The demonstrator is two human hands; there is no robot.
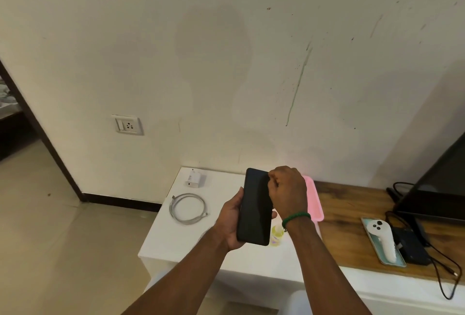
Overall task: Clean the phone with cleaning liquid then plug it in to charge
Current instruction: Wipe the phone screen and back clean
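Observation:
My left hand grips a black phone by its lower left edge, screen up and dark, above the white table. My right hand is curled into a fist against the phone's upper right edge; whether it holds a cloth is hidden. A small bottle of yellow liquid stands on the table just under the phone. A coiled white cable lies to the left, with a white charger brick behind it. A wall socket sits on the wall at the left.
A pink tray lies behind my right hand. To the right, a wooden surface carries a white controller on a pale case, a dark box with black cables, and a black screen. A doorway opens at the far left.

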